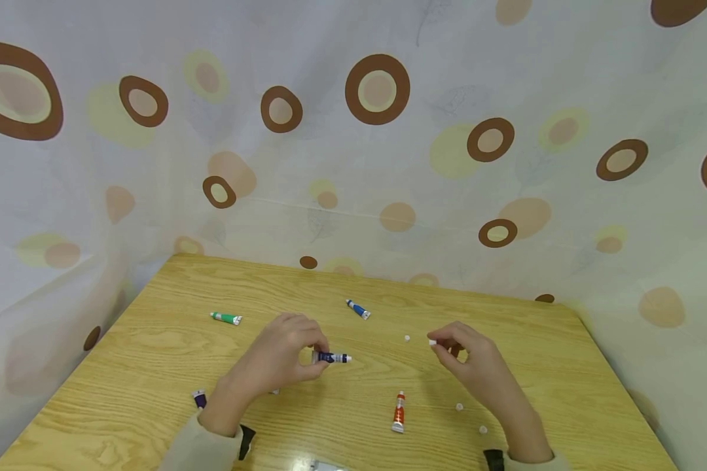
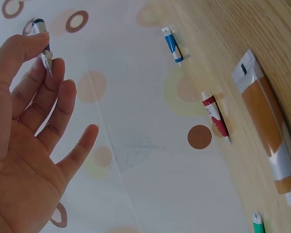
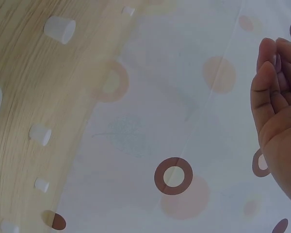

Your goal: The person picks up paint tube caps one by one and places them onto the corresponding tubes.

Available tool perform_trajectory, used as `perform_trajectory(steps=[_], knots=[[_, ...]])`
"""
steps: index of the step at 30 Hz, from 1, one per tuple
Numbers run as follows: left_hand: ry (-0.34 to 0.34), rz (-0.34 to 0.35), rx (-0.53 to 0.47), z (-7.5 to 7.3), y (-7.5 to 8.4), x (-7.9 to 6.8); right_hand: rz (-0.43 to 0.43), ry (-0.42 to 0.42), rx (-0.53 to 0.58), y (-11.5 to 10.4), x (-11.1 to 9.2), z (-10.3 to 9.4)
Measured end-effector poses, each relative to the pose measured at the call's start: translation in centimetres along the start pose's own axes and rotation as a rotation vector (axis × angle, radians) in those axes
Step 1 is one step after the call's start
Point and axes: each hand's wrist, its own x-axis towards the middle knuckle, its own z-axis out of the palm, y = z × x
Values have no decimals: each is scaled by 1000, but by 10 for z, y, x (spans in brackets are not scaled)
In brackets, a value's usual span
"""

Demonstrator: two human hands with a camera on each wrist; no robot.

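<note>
Thumb and fingers of my left hand pinch a dark blue paint tube over the middle of the table. Its white tip points right, toward the other hand. In the left wrist view the same tube is held between thumb and fingertips, with the little finger spread away. My right hand pinches a small white cap between thumb and forefinger, apart from the tube. Fingers mostly hide that cap in the right wrist view. A red paint tube lies between the two hands, closer to the front.
Further back lie a green tube and a blue tube. A purple tube is partly behind the left wrist. An ochre tube shows in the left wrist view. Loose white caps dot the right side. A patterned curtain surrounds the table.
</note>
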Motion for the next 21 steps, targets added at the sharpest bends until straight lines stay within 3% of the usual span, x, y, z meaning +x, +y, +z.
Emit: perform_trajectory(steps=[9,21], knots=[[0,18,3,5,4,1,-41,-7,31,-5,1,13],[36,79,10,13,7,4,-170,-21,143,-18,3,34]])
